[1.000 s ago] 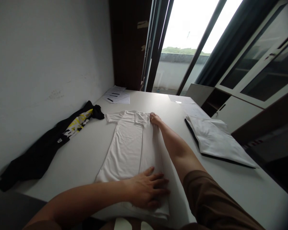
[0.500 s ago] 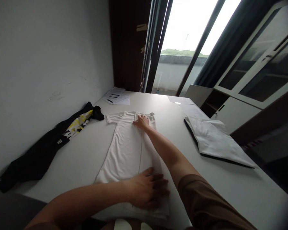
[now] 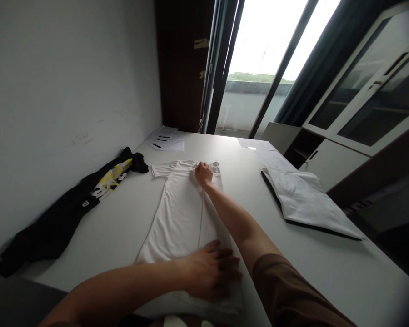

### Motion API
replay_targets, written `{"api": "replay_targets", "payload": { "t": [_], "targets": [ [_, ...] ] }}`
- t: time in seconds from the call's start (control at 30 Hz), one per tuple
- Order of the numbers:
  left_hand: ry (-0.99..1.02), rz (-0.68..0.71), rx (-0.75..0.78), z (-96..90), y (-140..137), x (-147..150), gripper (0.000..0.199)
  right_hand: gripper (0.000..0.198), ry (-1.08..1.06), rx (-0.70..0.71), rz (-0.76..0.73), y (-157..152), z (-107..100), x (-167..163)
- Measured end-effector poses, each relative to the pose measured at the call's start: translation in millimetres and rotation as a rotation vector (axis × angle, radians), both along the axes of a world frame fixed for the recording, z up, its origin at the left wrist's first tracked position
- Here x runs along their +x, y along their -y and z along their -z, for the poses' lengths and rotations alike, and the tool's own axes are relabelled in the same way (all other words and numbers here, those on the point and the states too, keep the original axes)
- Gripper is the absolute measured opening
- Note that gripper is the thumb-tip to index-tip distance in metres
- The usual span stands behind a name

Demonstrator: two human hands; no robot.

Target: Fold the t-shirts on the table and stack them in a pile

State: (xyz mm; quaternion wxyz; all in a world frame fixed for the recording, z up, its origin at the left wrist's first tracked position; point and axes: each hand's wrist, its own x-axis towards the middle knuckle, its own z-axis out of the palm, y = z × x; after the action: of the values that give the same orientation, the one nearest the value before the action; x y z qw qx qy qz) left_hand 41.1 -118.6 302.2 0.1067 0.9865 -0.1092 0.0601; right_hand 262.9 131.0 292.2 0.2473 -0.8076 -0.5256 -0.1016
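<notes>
With my left hand (image 3: 209, 272), fingers apart, on the white shirt (image 3: 177, 213) lying on the bench (image 3: 112, 231) and my right hand (image 3: 203, 174) curled at its far end, whether pinching I cannot tell, a sideways drag could rumple it.

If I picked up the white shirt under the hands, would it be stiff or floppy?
Probably floppy: the white shirt is folded over along one side. It's likely light, lying thin and flat on the table. Pushed, it might bunch up, since wrinkles show.
</notes>
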Motion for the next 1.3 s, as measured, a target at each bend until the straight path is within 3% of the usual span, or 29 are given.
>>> {"api": "replay_targets", "payload": {
  "t": [0.43,0.53,0.67,0.83,0.93,1.07,1.2,1.3],
  "targets": [
    [-0.061,0.006,-0.095,-3.6,-2,0,0.057,0.034,-0.156,-0.036,-0.384,3,18,13],
    [-0.058,0.007,-0.08,-5.8,-2,1,0.057,0.043,-0.118,-0.054,-0.367,5,23,17],
    [-0.063,0.003,-0.045,-8.6,-3,0,0.057,0.055,-0.031,-0.264,-0.423,9,29,22],
    [-0.05,0.011,-0.055,-7.1,0,-1,0.057,0.06,0.034,-0.282,-0.317,13,29,38],
    [-0.033,-0.001,-0.072,-5.9,-7,0,0.057,0.059,0.029,-0.347,-0.338,17,28,45],
    [-0.007,-0.187,-0.086,-10.1,-50,0,0.055,0.062,0.047,-0.266,-0.386,29,32,45],
    [0.098,-0.581,-0.11,-12.2,-131,-14,0.043,0.058,0.087,-0.32,-0.496,47,40,42],
    [0.17,-0.855,-0.09,-1.2,-189,-36,0.038,0.063,0.091,-0.325,-0.496,56,41,40]
  ]
}}
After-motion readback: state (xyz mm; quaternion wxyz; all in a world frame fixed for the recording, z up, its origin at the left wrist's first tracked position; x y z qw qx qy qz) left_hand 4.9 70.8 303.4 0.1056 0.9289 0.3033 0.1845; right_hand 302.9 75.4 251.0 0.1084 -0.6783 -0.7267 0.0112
